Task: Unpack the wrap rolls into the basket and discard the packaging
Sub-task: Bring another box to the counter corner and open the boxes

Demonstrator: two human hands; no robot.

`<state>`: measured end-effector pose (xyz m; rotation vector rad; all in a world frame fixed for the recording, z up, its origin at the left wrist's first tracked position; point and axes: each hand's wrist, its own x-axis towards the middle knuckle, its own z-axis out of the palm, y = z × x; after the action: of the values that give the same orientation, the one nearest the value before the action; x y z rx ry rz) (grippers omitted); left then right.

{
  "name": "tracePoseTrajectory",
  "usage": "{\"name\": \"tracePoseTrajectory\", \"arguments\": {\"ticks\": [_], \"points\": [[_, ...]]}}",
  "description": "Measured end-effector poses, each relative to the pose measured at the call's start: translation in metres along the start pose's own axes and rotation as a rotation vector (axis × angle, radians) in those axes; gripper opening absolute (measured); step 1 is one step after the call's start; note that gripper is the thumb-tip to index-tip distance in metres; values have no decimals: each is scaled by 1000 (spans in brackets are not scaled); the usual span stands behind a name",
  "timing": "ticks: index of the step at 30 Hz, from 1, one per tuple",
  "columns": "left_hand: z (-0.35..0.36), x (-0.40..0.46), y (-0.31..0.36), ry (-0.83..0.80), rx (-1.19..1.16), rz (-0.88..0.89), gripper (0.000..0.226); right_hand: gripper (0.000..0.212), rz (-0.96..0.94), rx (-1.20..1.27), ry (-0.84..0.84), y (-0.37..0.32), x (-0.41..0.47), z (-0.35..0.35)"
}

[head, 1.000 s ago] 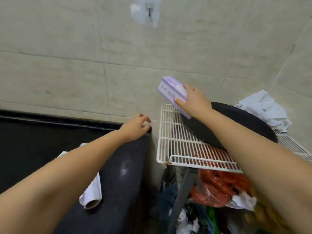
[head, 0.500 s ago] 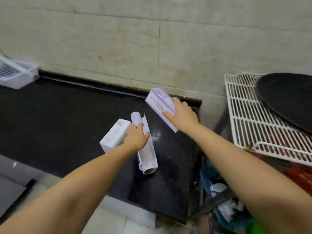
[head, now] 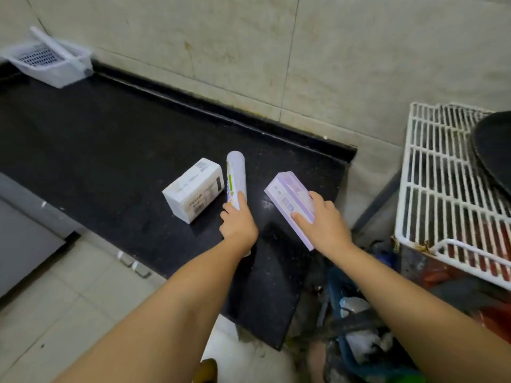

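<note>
On the black counter (head: pixel 110 139) lies a white wrap roll (head: pixel 236 175), pointing away from me, and my left hand (head: pixel 238 221) grips its near end. My right hand (head: pixel 325 225) holds a long lilac box (head: pixel 290 200) by its near part, tilted just above the counter's right end. A white printed box (head: pixel 193 189) lies just left of the roll. The white perforated basket (head: pixel 48 62) stands at the counter's far left corner by the wall.
A white wire rack (head: pixel 442 189) with a black pan (head: pixel 495 150) on it stands to the right. Below it, a blue bin (head: pixel 359 327) with crumpled rubbish and red bags sits beside the counter's end. Tiled floor lies near me.
The view swung left from the wire rack to the counter. My right hand brought the lilac box over the counter's right end. My left hand went onto the wrap roll.
</note>
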<state>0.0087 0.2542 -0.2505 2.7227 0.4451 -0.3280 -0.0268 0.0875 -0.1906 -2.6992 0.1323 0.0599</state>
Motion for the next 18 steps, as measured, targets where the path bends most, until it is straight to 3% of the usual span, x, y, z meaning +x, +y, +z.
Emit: {"name": "tracePoseTrajectory", "arguments": {"ticks": [5,11,18], "points": [[-24,-26,-16,-35,-225,51,86,61,-40,16,41,-16,2,-5],[-91,-39,-68,238,-271,200,88,58,-179,190,109,-100,24,-10],[-184,-40,-205,406,-218,21,80,56,-384,204,7,-227,34,17]]}}
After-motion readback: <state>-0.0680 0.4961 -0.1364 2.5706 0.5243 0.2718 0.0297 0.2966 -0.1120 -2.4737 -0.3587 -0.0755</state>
